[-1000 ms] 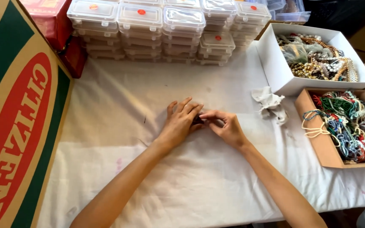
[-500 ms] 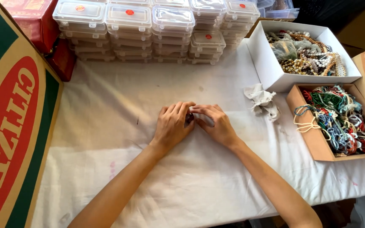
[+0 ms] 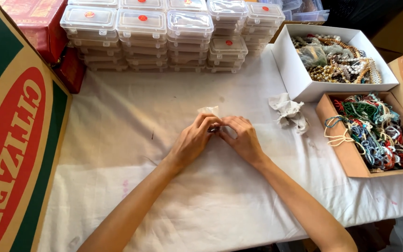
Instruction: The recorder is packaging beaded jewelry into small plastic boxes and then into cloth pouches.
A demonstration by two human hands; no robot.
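Covering the table, wrinkled white cloth

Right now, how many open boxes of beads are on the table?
2. A white box of pale and gold beads sits at the far right; a brown cardboard box of coloured strands lies just in front of it. More may lie beyond the right edge.

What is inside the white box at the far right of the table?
The white box holds a tangled heap of bead necklaces in gold, pearl-white and brown tones, plus a greyish pouch-like bundle. Whatever lies beneath the heap, and the box floor, is covered.
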